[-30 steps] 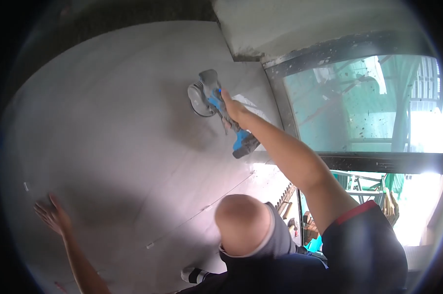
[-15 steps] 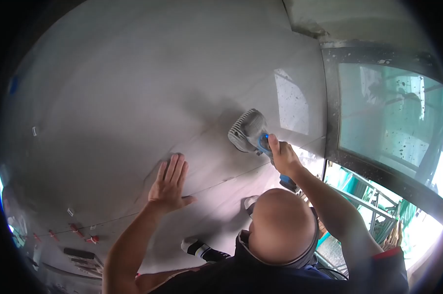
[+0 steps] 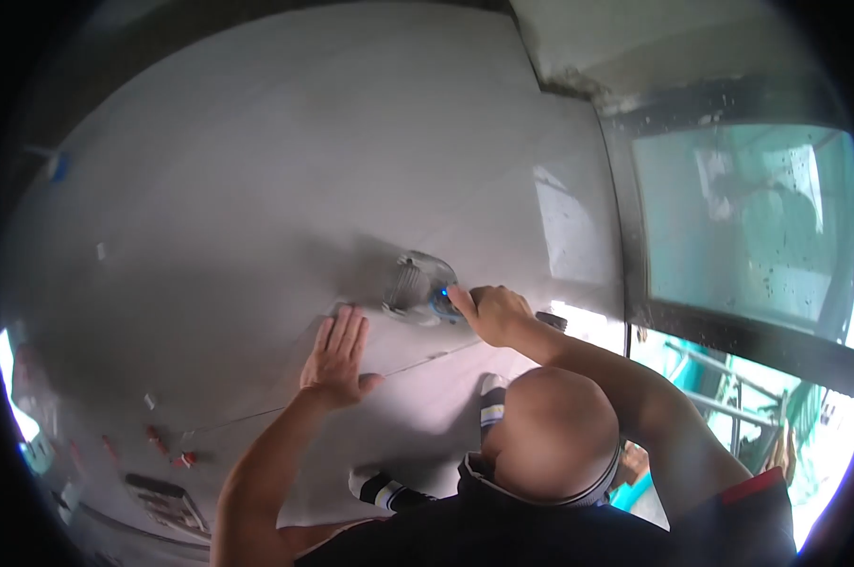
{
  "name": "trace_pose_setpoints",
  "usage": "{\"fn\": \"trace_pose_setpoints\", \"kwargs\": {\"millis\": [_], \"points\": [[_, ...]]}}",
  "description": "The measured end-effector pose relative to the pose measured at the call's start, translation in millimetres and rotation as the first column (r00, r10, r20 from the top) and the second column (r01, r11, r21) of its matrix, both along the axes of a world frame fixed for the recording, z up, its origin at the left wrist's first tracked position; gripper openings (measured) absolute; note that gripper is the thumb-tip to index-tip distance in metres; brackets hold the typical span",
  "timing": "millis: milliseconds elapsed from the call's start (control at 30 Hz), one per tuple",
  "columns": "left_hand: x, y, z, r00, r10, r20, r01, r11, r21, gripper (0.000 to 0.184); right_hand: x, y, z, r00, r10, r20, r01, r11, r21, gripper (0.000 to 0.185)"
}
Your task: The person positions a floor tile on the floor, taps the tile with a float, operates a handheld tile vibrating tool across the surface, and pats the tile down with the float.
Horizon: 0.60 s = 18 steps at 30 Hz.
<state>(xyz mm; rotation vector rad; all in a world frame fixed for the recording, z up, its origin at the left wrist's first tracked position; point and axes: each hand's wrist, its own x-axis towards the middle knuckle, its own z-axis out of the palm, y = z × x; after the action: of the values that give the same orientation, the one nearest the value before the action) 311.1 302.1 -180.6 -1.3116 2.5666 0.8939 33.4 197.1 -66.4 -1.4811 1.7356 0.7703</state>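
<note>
My right hand [image 3: 495, 314] is wrapped round the handle of a handheld tile vibrator [image 3: 418, 283], grey with a ribbed housing, blue parts and a small blue light. Its head rests against a large grey tile [image 3: 285, 170]; the underside is hidden. A dark end of the tool [image 3: 552, 321] sticks out behind my wrist. To the left of the tool, my left hand [image 3: 337, 354] lies flat on the tile, fingers stretched out and holding nothing. A thin joint line [image 3: 432, 357] runs below both hands.
At the right stands a dark-framed window [image 3: 748, 227], with scaffold poles [image 3: 729, 406] and green netting beneath. Red levelling pieces [image 3: 186, 460] sit along the joint at lower left. Striped socks [image 3: 389, 493] and a head [image 3: 555, 435] show below. A blue object [image 3: 59, 167] is far left.
The tile vibrator has moved left and slightly down across the tile with my right hand, closer to my left hand. My left hand stays flat, almost in place. The camera view has shifted a little.
</note>
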Motion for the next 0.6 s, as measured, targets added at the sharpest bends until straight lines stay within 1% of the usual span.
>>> {"fn": "trace_pose_setpoints", "kwargs": {"millis": [33, 67, 100, 133, 167, 200, 233, 267, 300, 367, 400, 433, 467, 533, 600], "points": [[-1.6, 0.8, 4.1, 1.0, 0.015, -0.014, -0.015, 1.0, 0.016, 0.105, -0.5, 1.9, -1.4, 0.998, 0.034, 0.046, -0.033, 0.999, -0.031, 0.087], [-1.0, 1.7, 6.8, 0.999, 0.041, -0.017, -0.04, 0.999, 0.031, 0.107, -7.3, 5.2, -13.3, 0.995, 0.097, -0.011, -0.097, 0.995, -0.031, 0.084], [-4.2, 1.0, 2.8, 0.993, 0.101, -0.056, -0.095, 0.99, 0.101, 0.11, -13.5, 5.6, -25.0, 0.984, 0.173, -0.051, -0.175, 0.984, -0.036, 0.081], [-4.2, 0.9, 3.0, 0.977, 0.202, -0.065, -0.188, 0.967, 0.174, 0.114, -25.6, 3.9, -30.6, 0.954, 0.21, 0.214, -0.205, 0.978, -0.048, 0.075], [-1.7, -0.6, 24.0, 0.935, 0.336, -0.112, -0.31, 0.93, 0.198, 0.116, -41.5, 1.6, -52.4, 0.911, 0.28, 0.302, -0.239, 0.957, -0.166, 0.07], [7.2, 6.5, 39.0, 0.873, 0.459, -0.167, -0.428, 0.883, 0.191, 0.111, -40.6, -7.0, -58.1, 0.879, 0.304, 0.368, -0.215, 0.94, -0.265, 0.071], [13.1, 15.3, 49.3, 0.826, 0.519, -0.22, -0.499, 0.854, 0.145, 0.106, -11.5, -18.7, -25.1, 0.938, 0.203, 0.28, -0.185, 0.979, -0.09, 0.073], [18.1, 24.4, 62.9, 0.81, 0.541, -0.228, -0.55, 0.835, 0.028, 0.102, 0.3, -28.2, -17.4, 0.954, 0.199, 0.224, -0.208, 0.978, 0.017, 0.077], [23.0, 38.7, 80.4, 0.787, 0.554, -0.27, -0.598, 0.793, -0.114, 0.104, 24.2, -22.7, -6.2, 0.898, 0.36, 0.254, -0.36, 0.932, -0.047, 0.076], [36.0, 67.1, 134.9, 0.815, 0.505, -0.284, -0.573, 0.777, -0.26, 0.105, 60.8, -11.9, 24.2, 0.75, 0.616, 0.241, -0.575, 0.787, -0.223, 0.073], [34.4, 78.1, 158.3, 0.838, 0.457, -0.297, -0.539, 0.775, -0.329, 0.105, 80.3, -3.8, 44.3, 0.64, 0.731, 0.238, -0.7, 0.682, -0.214, 0.07], [37.4, 85.1, 174.1, 0.845, 0.474, -0.247, -0.533, 0.785, -0.315, 0.101, 116.4, 4.1, 69.0, 0.521, 0.822, 0.229, -0.804, 0.563, -0.192, 0.067], [33.7, 97.9, 177.1, 0.817, 0.548, -0.177, -0.576, 0.775, -0.261, 0.098, 143.5, 17.2, 85.6, 0.39, 0.894, 0.223, -0.886, 0.43, -0.172, 0.064], [20.9, 124.0, 175.6, 0.742, 0.669, -0.033, -0.666, 0.732, -0.147, 0.093, 185.0, 43.6, 93.9, 0.134, 0.95, 0.281, -0.974, 0.179, -0.14, 0.06], [13.8, 166.8, 150.3, 0.564, 0.819, -0.108, -0.814, 0.529, -0.239, 0.084, 218.4, 87.5, 83.7, -0.063, 0.94, 0.336, -0.982, 0.002, -0.191, 0.052]]}}
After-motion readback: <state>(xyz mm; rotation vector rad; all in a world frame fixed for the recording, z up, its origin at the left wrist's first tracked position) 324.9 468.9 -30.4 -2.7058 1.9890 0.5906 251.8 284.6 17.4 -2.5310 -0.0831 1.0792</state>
